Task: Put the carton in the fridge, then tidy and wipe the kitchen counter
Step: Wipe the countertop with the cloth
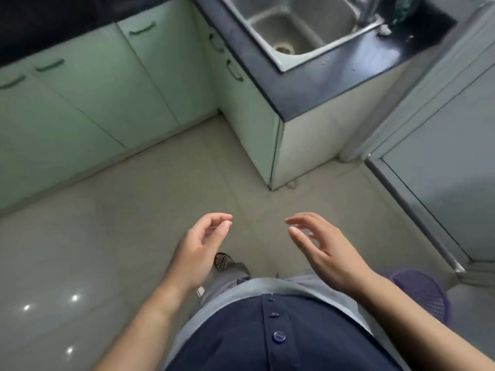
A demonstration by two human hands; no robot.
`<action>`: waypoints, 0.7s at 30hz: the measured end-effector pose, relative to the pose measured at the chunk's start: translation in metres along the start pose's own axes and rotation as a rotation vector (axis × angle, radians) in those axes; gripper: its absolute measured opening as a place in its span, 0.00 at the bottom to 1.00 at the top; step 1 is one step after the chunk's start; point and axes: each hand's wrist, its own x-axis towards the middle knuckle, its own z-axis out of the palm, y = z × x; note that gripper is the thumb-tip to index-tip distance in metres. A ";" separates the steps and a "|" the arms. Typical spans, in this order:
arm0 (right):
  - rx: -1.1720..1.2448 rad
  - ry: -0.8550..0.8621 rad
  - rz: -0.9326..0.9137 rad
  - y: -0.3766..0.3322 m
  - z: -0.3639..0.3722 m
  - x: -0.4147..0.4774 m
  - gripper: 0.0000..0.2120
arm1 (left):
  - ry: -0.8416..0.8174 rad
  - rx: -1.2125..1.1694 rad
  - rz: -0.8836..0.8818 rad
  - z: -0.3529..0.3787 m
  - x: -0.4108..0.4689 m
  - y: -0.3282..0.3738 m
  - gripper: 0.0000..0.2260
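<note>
My left hand point(199, 246) and my right hand point(325, 246) hover side by side over the tiled floor, palms facing each other, fingers loosely curled and apart, both holding nothing. The dark kitchen counter point(316, 95) runs across the upper right, well beyond my hands, with a steel sink point(292, 28) set into it. No carton and no fridge are in view.
Pale green cabinet doors point(88, 103) line the left and the corner under the counter. A grey sliding door frame point(428, 199) stands at the right. A purple mesh basket point(426, 295) sits on the floor by my right forearm. A small white object point(385, 30) lies behind the sink.
</note>
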 end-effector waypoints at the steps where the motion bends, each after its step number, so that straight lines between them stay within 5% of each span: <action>1: -0.001 -0.019 -0.023 -0.013 0.007 0.015 0.24 | 0.016 -0.002 -0.002 -0.014 0.007 -0.002 0.12; 10: -0.118 -0.314 -0.252 -0.144 0.109 0.167 0.23 | 0.368 -0.108 -0.012 -0.195 0.047 -0.028 0.12; 21: -0.123 -0.455 -0.290 -0.221 0.172 0.358 0.23 | 0.507 -0.143 -0.096 -0.318 0.169 -0.038 0.17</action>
